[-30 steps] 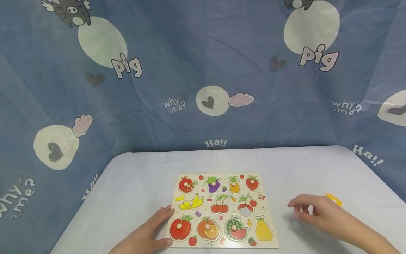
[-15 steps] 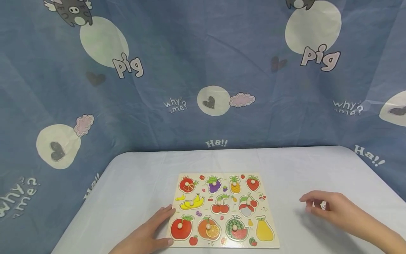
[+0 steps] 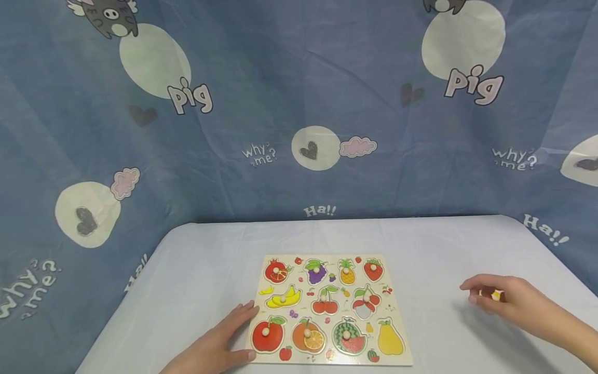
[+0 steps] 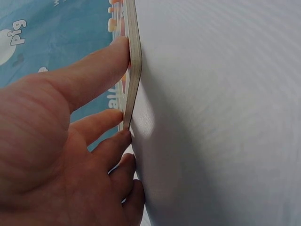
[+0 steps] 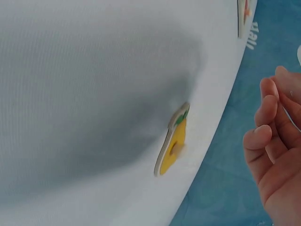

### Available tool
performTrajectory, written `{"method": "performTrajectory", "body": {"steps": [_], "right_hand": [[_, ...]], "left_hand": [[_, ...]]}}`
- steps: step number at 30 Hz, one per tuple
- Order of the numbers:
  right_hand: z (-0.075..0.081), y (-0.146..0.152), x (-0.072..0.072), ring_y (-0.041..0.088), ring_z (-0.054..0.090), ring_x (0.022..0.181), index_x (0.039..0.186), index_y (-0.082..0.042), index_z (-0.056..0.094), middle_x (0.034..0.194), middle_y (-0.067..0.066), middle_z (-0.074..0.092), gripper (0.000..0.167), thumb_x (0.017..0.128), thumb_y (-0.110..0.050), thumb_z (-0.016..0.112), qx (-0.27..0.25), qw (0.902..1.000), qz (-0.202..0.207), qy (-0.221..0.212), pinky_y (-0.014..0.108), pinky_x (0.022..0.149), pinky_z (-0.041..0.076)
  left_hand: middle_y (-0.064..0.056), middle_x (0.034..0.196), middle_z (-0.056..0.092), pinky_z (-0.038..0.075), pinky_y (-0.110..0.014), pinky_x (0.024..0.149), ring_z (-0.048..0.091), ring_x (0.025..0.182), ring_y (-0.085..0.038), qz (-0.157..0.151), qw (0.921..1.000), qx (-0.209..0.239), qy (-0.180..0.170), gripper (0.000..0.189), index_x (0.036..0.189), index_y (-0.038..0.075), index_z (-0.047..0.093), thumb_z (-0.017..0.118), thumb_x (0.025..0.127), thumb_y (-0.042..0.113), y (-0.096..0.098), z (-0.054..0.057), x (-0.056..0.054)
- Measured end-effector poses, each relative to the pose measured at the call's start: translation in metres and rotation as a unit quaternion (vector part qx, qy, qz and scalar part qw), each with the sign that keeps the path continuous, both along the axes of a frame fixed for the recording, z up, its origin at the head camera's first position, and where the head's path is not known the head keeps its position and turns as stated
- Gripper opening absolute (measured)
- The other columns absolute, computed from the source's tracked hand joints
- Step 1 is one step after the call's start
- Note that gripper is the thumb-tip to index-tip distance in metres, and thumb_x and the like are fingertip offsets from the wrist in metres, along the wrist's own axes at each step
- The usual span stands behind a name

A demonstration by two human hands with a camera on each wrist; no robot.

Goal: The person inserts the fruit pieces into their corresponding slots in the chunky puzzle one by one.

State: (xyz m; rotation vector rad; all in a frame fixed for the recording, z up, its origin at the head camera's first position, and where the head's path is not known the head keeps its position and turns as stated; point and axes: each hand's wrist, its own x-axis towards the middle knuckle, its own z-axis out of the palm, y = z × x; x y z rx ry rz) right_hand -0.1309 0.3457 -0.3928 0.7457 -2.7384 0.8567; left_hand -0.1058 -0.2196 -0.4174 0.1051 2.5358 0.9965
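A wooden fruit puzzle board lies on the white table, bearing several knobbed fruit pieces. The pear shape at its lower right shows no knob. My left hand rests against the board's left side. In the left wrist view its thumb presses the board near a corner, and its fingertips touch the edge. On the right, my right hand hovers with fingers bent loosely, gripping nothing. Below it lies a yellow pear puzzle piece with a green leaf and a knob; the head view shows only a bit of it between the fingers.
A blue cloth with pig prints hangs behind the table's back edge. White tabletop stretches between the board and my right hand. A corner of the board shows at the top of the right wrist view.
My right hand has moved right, away from the board, and is now over the pear piece, which showed behind it a second ago. The left hand stays at the board.
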Motion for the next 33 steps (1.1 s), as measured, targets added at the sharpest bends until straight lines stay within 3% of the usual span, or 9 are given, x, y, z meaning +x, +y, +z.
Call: {"method": "performTrajectory", "body": {"steps": [10,16,24,28,33], "right_hand": [[0.005,0.019,-0.005,0.003,0.057,0.071,0.104,-0.012,0.071,0.076,-0.013,0.064,0.014,0.090,-0.010,0.071,0.021,0.9971,-0.016,-0.071,0.022,0.053,0.040],[-0.005,0.035,-0.010,0.001,0.057,0.072,0.102,-0.008,0.071,0.081,-0.013,0.066,0.014,0.088,-0.005,0.072,0.009,0.9974,-0.019,-0.069,0.022,0.054,0.042],[-0.019,0.051,-0.012,-0.001,0.053,0.071,0.096,-0.007,0.072,0.083,-0.016,0.065,0.009,0.087,-0.007,0.073,0.024,0.9953,-0.067,-0.066,0.022,0.056,0.044],[-0.028,0.056,-0.011,-0.001,0.053,0.070,0.094,-0.008,0.072,0.084,-0.016,0.066,0.009,0.086,-0.004,0.074,0.005,0.9969,-0.062,-0.049,0.022,0.053,0.042],[-0.032,0.059,-0.012,-0.002,0.052,0.070,0.093,-0.008,0.072,0.085,-0.017,0.064,0.011,0.085,-0.002,0.074,-0.001,0.9963,-0.065,-0.057,0.022,0.051,0.042]], "left_hand": [[-0.009,0.158,0.029,0.043,-0.061,0.098,0.029,0.140,-0.038,0.003,1.0000,-0.006,0.003,0.091,0.151,0.030,0.039,0.084,0.072,0.042,0.000,-0.001,-0.001],[-0.009,0.158,0.029,0.043,-0.062,0.098,0.029,0.139,-0.038,0.002,1.0000,-0.008,0.002,0.092,0.151,0.030,0.039,0.084,0.072,0.043,-0.001,-0.001,-0.001],[-0.010,0.159,0.028,0.041,-0.063,0.099,0.028,0.139,-0.039,0.002,1.0000,-0.001,-0.007,0.092,0.151,0.030,0.039,0.084,0.072,0.042,-0.001,-0.001,-0.002],[-0.011,0.159,0.028,0.041,-0.063,0.099,0.028,0.140,-0.039,0.002,0.9999,0.004,-0.010,0.093,0.151,0.029,0.039,0.084,0.072,0.041,-0.001,-0.001,-0.001],[-0.011,0.158,0.028,0.042,-0.062,0.099,0.028,0.139,-0.039,0.000,1.0000,0.000,-0.007,0.092,0.151,0.028,0.039,0.085,0.072,0.042,-0.001,-0.001,-0.002]]}}
